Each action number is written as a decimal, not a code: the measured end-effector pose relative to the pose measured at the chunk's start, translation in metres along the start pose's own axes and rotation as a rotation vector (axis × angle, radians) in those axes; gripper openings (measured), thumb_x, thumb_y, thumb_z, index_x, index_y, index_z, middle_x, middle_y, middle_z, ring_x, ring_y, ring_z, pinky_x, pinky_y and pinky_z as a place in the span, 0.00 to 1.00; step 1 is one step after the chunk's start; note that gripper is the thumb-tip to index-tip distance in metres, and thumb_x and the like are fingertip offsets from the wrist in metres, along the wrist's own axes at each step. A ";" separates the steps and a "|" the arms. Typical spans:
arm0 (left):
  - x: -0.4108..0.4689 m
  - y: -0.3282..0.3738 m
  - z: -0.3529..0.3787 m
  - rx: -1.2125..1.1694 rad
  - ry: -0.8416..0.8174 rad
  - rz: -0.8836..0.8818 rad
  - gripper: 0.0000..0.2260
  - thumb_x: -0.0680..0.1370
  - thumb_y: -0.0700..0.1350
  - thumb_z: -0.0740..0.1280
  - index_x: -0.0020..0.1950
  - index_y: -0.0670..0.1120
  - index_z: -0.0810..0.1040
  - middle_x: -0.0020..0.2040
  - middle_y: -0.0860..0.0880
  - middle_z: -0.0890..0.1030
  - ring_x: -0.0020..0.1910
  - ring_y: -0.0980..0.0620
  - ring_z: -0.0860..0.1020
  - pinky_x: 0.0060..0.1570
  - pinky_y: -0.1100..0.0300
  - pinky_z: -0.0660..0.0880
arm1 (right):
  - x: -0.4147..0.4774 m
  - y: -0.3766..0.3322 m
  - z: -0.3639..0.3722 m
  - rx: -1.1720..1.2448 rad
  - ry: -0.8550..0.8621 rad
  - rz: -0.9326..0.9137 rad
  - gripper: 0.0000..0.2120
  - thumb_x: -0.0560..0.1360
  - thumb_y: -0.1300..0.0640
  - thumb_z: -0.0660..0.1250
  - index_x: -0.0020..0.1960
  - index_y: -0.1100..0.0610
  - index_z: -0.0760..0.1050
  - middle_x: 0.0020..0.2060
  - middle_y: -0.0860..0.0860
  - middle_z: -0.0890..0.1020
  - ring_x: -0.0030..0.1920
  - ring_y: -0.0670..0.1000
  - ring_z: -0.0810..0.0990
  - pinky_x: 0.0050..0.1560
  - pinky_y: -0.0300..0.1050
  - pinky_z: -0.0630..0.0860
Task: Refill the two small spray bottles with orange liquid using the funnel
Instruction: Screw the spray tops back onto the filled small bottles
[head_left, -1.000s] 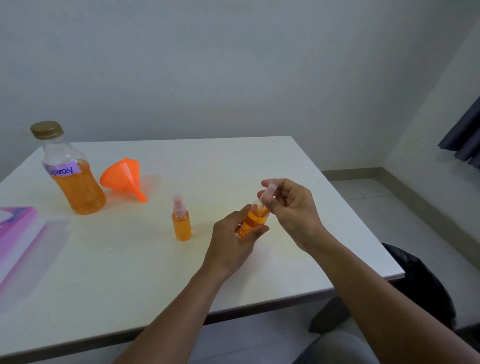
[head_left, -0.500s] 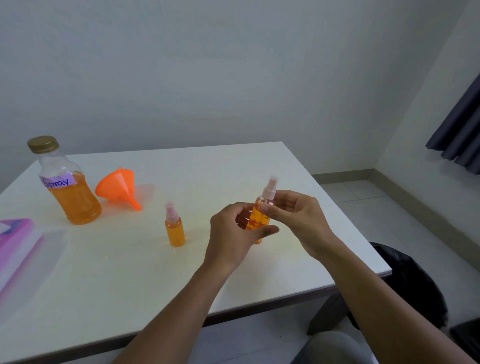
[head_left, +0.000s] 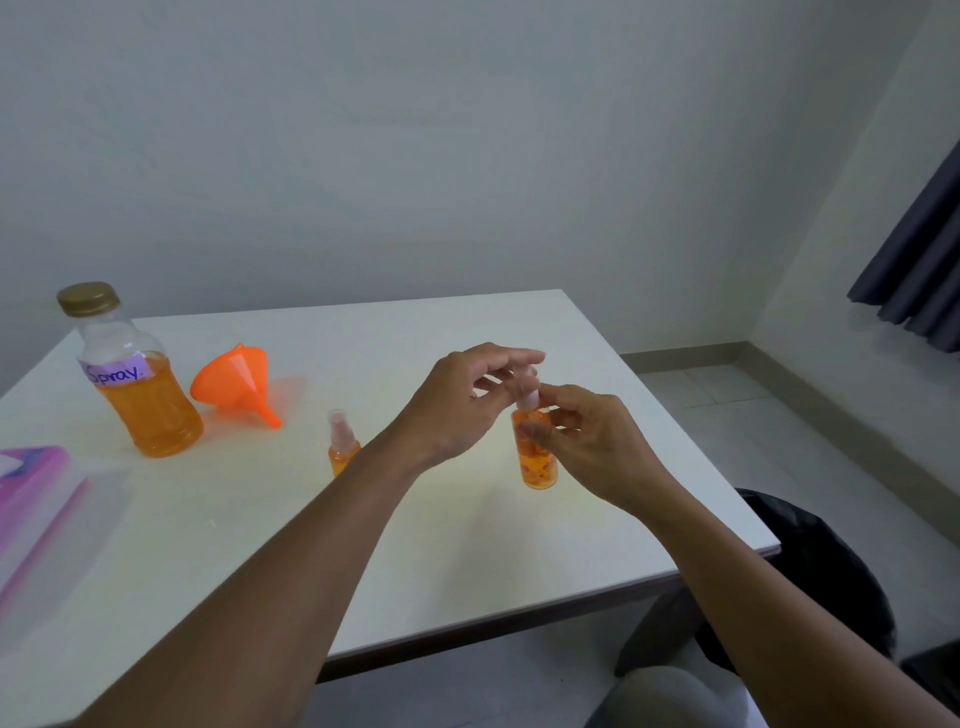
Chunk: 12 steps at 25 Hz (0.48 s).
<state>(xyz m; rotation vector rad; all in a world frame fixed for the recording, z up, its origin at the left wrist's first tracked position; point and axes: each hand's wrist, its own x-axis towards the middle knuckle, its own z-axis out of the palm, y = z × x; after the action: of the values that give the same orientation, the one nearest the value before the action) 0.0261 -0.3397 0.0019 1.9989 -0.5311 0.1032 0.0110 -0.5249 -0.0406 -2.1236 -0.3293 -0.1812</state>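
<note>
while the right hand (head_left: 592, 447) pinches the small spray bottle (head_left: 535, 452) upright over the table (head_left: 415, 545) and the left hand (head_left: 462, 405) curls round its spray head (head_left: 527, 392) (blurred), a sharp twist could tip it and spill orange liquid (head_left: 541, 472).

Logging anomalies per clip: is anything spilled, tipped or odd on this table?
Nothing serious. The orange funnel lies on its side beside the capped large bottle. No spill shows on the table. The standing spray bottle and the held spray bottle are upright.
</note>
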 end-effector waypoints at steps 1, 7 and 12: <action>0.003 -0.002 0.000 0.014 -0.005 0.000 0.10 0.80 0.51 0.66 0.59 0.54 0.81 0.53 0.59 0.82 0.52 0.61 0.79 0.50 0.70 0.71 | 0.000 0.000 0.000 -0.008 -0.002 -0.002 0.13 0.77 0.49 0.70 0.61 0.47 0.82 0.50 0.40 0.84 0.49 0.40 0.84 0.49 0.33 0.78; 0.015 -0.004 0.000 0.036 0.248 0.022 0.05 0.79 0.46 0.68 0.48 0.47 0.82 0.46 0.55 0.84 0.44 0.65 0.79 0.45 0.72 0.73 | -0.006 0.005 0.012 -0.017 0.039 -0.015 0.06 0.79 0.51 0.69 0.50 0.53 0.82 0.43 0.47 0.86 0.45 0.48 0.85 0.50 0.48 0.84; 0.017 -0.004 -0.024 0.094 0.299 -0.014 0.07 0.77 0.51 0.70 0.50 0.50 0.83 0.42 0.58 0.83 0.40 0.65 0.80 0.40 0.76 0.71 | -0.006 0.012 0.008 0.023 0.089 0.073 0.10 0.78 0.49 0.68 0.57 0.49 0.81 0.50 0.44 0.86 0.51 0.46 0.85 0.57 0.47 0.83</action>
<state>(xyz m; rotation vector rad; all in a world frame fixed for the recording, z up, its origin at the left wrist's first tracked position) 0.0470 -0.3229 0.0152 2.0311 -0.3242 0.4182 0.0093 -0.5251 -0.0562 -2.0945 -0.2005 -0.2278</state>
